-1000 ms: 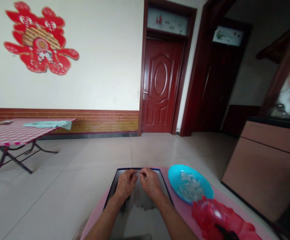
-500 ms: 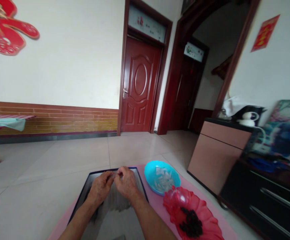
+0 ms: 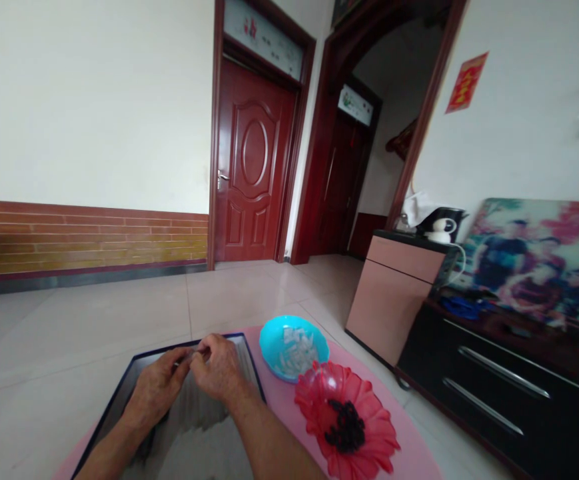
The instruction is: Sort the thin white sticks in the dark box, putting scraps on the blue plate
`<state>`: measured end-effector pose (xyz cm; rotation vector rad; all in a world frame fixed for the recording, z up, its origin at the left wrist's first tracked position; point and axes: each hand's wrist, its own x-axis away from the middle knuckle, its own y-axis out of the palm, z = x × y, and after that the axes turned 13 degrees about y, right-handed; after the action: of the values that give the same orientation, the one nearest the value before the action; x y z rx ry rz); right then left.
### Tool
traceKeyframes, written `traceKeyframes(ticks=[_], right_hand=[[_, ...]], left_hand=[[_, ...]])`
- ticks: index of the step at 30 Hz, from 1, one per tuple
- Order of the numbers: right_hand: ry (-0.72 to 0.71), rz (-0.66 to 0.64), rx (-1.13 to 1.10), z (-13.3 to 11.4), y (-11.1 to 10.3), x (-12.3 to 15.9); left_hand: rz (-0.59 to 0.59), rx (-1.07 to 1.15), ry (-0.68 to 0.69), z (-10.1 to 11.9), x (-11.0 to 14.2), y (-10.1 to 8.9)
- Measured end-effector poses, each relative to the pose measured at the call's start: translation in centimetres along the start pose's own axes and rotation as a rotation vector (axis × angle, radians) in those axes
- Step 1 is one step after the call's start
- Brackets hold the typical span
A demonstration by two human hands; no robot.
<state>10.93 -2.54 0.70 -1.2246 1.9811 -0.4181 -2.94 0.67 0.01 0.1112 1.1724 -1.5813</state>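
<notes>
Pink mat (image 3: pixel 274 393) on pale floor tiles (image 3: pixel 119 313), hands (image 3: pixel 194 373) together over a dark-framed tray (image 3: pixel 239 345), grip unclear

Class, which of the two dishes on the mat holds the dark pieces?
The red flower-shaped dish holds them; the round blue bowl holds pale pieces.

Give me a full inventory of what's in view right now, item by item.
mat: one, pink, on the floor
tray: one, dark-rimmed, on the mat
strands: a mass, whitish, in the tray
bowl: one, turquoise, right of the tray
pieces: several, white, in the bowl
flower-shaped dish: one, red, beside the bowl
bits: many, black, in the dish
door: one, dark red, ahead
cabinet: one, pink, right
drawer unit: one, black, far right
left hand: one, bare, over the tray
right hand: one, bare, fingertips meeting the left's
</notes>
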Motion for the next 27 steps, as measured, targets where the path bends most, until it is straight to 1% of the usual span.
traceKeyframes(ticks=[4, 9, 16, 18, 21, 27], right_hand=[[-0.002, -0.005, 0.01, -0.2, -0.1, 0.0], [-0.025, -0.006, 0.021, -0.1, -0.1, 0.0], [-0.044, 0.025, 0.026, 0.2, 0.3, 0.1], [-0.04, 0.037, 0.012, 0.2, 0.2, 0.1], [-0.049, 0.028, -0.033, 0.2, 0.0, 0.0], [-0.068, 0.01, -0.078, 0.6, 0.3, -0.4]], left_hand=[[0.028, -0.03, 0.027, -0.1, 0.0, 0.2], [0.03, -0.035, 0.028, 0.0, -0.1, 0.2], [0.012, 0.029, 0.015, -0.6, 0.0, 0.3], [0.005, 0.047, 0.022, -0.4, 0.1, 0.3], [-0.035, 0.068, 0.03, 0.2, 0.2, 0.4], [-0.026, 0.042, 0.014, 0.4, 0.3, 0.5]])
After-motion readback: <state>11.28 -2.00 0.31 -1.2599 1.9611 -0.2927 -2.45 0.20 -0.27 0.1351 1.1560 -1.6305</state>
